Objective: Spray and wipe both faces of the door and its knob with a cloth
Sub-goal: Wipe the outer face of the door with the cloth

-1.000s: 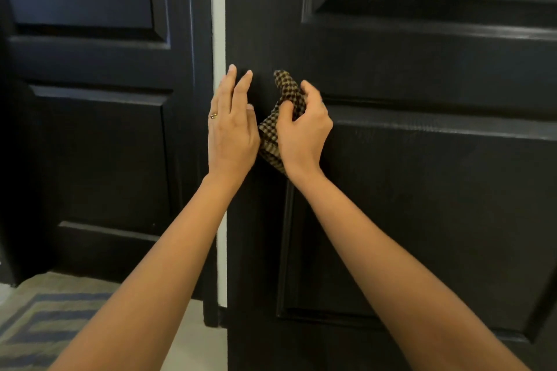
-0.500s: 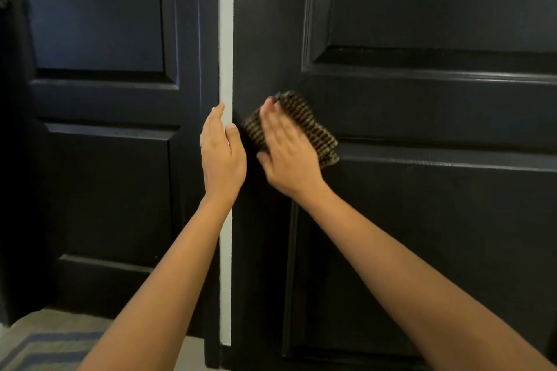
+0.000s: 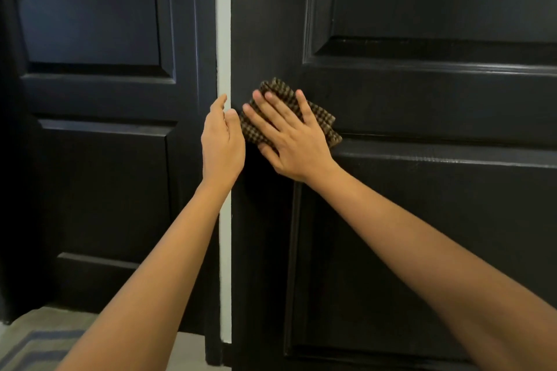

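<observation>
Right hand (image 3: 294, 141) pressed the cloth (image 3: 321, 119) flat on the door (image 3: 422, 220).
Right fingers were straight and spread wide, palm down on the checked cloth beside the door's left edge. Nothing was pinched. Left hand (image 3: 221, 144) stood edge-on at that edge, fingers near straight, tips over the white strip (image 3: 223, 24). A second earlier the right fingers were curled round the bunched cloth and the left lay flat on the face.
</observation>
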